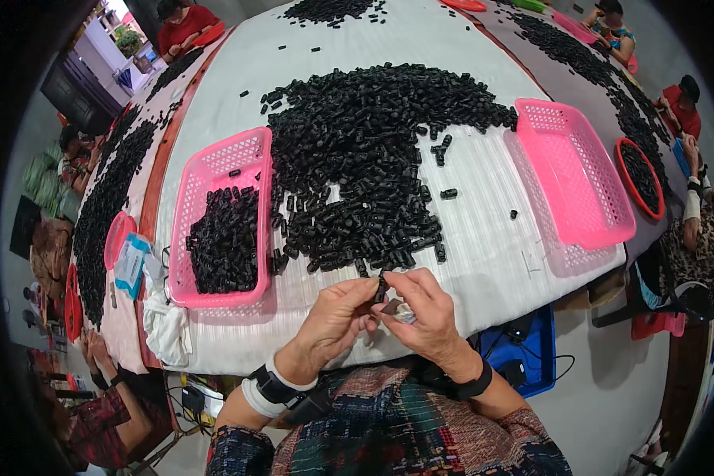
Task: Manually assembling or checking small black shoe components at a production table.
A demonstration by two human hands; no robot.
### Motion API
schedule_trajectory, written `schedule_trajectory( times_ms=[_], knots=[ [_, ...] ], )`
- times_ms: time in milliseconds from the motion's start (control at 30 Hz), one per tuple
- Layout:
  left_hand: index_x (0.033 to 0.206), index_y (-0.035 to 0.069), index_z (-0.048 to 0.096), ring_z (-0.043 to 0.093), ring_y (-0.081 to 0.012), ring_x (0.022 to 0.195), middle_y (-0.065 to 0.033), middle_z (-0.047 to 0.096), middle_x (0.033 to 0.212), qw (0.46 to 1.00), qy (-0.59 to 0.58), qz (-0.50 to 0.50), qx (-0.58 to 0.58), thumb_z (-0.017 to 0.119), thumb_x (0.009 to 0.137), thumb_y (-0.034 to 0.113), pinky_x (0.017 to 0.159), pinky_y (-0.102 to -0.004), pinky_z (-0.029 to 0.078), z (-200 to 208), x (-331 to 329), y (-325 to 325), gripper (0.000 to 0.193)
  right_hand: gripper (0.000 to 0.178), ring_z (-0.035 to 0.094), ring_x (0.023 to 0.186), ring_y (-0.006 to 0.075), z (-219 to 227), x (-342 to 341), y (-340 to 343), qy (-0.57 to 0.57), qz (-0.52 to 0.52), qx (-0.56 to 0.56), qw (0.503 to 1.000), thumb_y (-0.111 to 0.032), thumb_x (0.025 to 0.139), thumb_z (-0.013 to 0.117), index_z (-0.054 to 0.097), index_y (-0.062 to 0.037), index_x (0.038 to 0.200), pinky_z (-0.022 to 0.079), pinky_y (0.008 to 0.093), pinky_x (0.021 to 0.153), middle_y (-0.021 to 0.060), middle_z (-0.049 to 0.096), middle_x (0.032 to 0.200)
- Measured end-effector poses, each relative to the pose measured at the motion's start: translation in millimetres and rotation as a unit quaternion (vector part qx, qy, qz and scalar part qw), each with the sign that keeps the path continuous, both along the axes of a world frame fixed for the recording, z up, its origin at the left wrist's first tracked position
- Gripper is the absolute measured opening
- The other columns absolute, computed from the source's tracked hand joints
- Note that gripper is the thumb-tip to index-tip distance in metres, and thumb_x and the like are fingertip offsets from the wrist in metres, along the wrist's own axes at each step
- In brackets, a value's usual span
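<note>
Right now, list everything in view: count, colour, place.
Pieces: too many to count, black, heaped mid-table.
Baskets: two, pink, flanking the heap; left holds pieces.
Table cover: one, white, beneath.
Crumpled cloth: one, white, by left basket.
Packet: one, blue and white, beside left basket.
Round trays: at least two, red, both sides.
Crate: one, blue, below table's edge.
Co-workers: at least six, mixed clothing, both sides.
Held piece: one, black, between fingertips.
Small item: one, brownish, at right fingertips, kind unclear.
Left hand: one, bare, pinching held piece.
Right hand: one, bare, beside the left.

Left hand (335,319), right hand (430,315) nearly meeting, fingers (360,292) curled, forearms (241,408) converging
</note>
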State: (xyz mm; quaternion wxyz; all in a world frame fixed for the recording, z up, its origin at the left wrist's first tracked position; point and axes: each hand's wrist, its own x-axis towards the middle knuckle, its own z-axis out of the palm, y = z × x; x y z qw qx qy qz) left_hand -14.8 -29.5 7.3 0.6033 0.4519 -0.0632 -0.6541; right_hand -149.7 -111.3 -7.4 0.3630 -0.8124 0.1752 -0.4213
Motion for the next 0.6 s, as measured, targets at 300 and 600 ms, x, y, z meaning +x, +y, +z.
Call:
schedule_trajectory(
  times_ms=[300, 600],
  knots=[
    [0.097, -0.003, 0.059, 0.059, -0.0121, 0.064, -0.0087, 0.064, 0.078, 1.0, -0.024, 0.006, -0.008, 0.054, 0.088, 0.016, 0.053, -0.02, 0.047, 4.4, 1.2, 2.2, 0.021, 0.054, 0.056, 0.064, 0.0247, -3.8, 1.7, -1.6, -0.004, -0.003, -0.054, 0.999, -0.01, 0.058, 0.076, 0.056, 0.0016, 0.107, 0.046, 0.0306, 0.052, 0.0121, 0.053, 0.086],
    [0.096, -0.002, 0.06, 0.06, -0.0135, 0.071, -0.0088, 0.063, 0.08, 0.999, 0.033, 0.001, -0.043, 0.053, 0.089, 0.016, 0.06, -0.0211, 0.047, -2.1, 0.4, 3.1, 0.02, 0.036, 0.05, 0.054, 0.0207, -9.2, 9.4, 1.7, -0.066, -0.046, -0.13, 0.988, -0.003, 0.066, 0.07, 0.06, 0.002, 0.1, 0.039, 0.03, 0.045, 0.0081, 0.054, 0.074]
  ],
)
